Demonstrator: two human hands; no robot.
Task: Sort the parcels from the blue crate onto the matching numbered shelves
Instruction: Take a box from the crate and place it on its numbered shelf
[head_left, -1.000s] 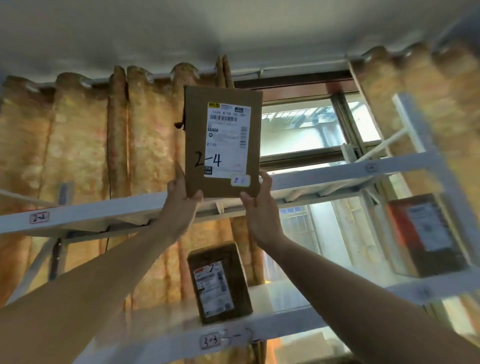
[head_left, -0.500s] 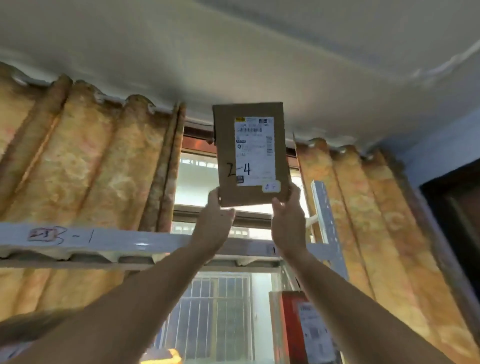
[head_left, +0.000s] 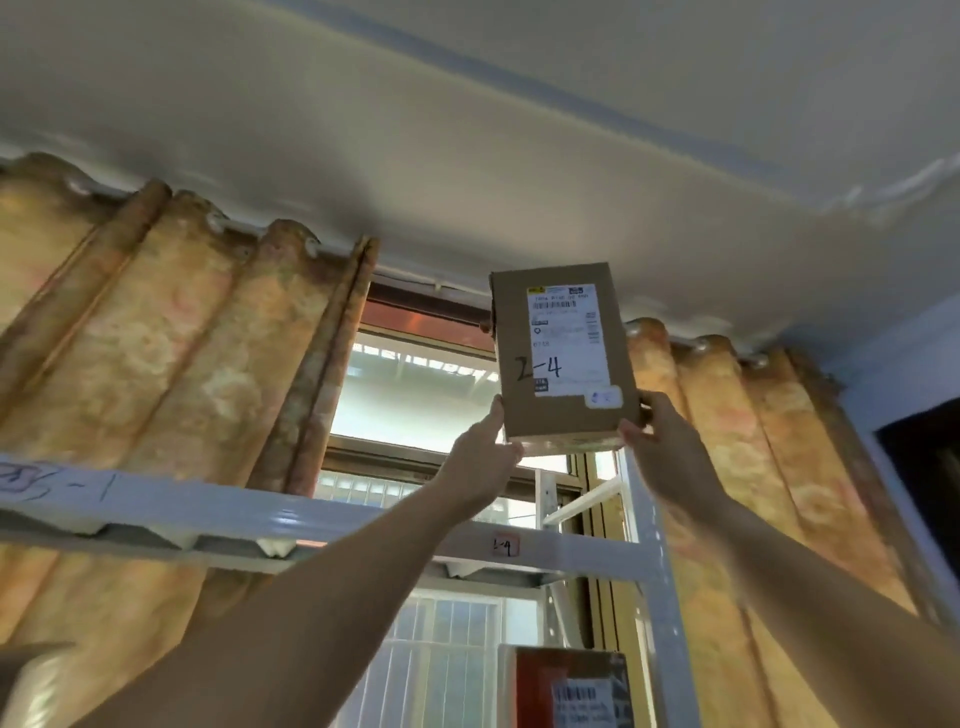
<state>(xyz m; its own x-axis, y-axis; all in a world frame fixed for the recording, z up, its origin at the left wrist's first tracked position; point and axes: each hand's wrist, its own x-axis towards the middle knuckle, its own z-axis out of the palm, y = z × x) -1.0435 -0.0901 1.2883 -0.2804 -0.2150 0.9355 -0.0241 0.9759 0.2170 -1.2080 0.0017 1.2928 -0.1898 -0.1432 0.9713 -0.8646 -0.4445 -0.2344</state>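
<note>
A brown cardboard parcel (head_left: 561, 358) with a white shipping label and a handwritten "2-4" is held upright, high above the top shelf. My left hand (head_left: 485, 457) grips its lower left corner and my right hand (head_left: 662, 447) its lower right corner. Below the parcel runs the white top shelf beam (head_left: 322, 519), which carries a small pink tag (head_left: 505, 546) with a handwritten number ending in 4, and a scrawled marking ending in "-1" (head_left: 57, 480) at the far left. The blue crate is out of view.
A red and dark parcel (head_left: 571, 691) with a barcode label stands on the shelf below, at the bottom right. The white shelf upright (head_left: 657, 571) rises right of the tag. Orange curtains (head_left: 156, 364) hang on both sides of a bright window (head_left: 410, 395). The ceiling is close above.
The view has swung right and closer to the shelf's right end. The parcel, in both hands throughout, now sits right of centre above the tagged end of the top beam.
</note>
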